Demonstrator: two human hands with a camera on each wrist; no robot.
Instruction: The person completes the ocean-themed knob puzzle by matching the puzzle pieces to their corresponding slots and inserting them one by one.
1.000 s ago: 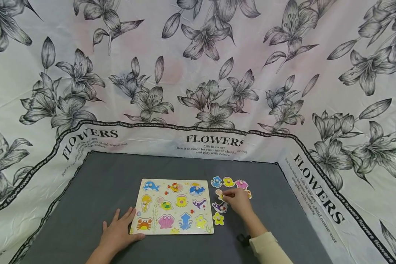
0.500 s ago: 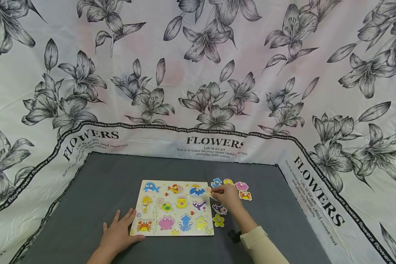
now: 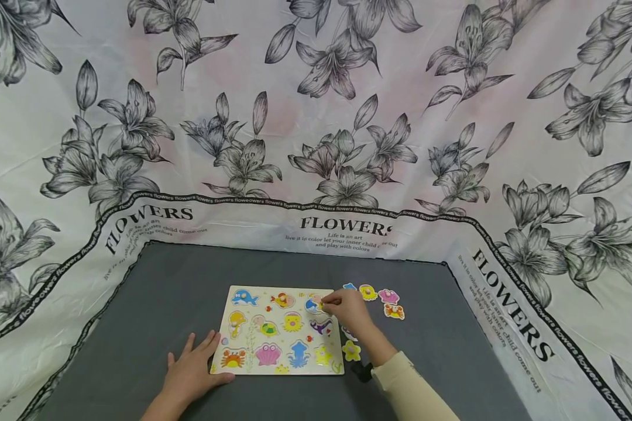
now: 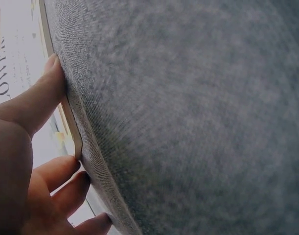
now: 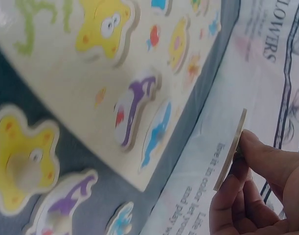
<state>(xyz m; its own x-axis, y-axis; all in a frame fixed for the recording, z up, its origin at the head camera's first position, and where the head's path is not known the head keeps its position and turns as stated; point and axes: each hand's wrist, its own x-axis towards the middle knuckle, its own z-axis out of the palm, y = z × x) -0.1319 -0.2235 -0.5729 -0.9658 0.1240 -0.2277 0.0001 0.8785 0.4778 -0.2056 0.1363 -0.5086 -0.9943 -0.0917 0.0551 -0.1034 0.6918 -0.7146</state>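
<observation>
Thin, stiff and light, the wooden puzzle piece (image 5: 231, 149) hangs above the puzzle board (image 3: 277, 330) pinched edgewise in the right hand (image 3: 347, 310), best held by its rim, while the left hand (image 3: 192, 374) lies flat-fingered at the board's corner

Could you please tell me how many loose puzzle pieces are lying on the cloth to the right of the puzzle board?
6 show: blue piece, yellow piece, pink piece, orange crab piece, purple piece, yellow star piece. The right hand may hide others.
</observation>
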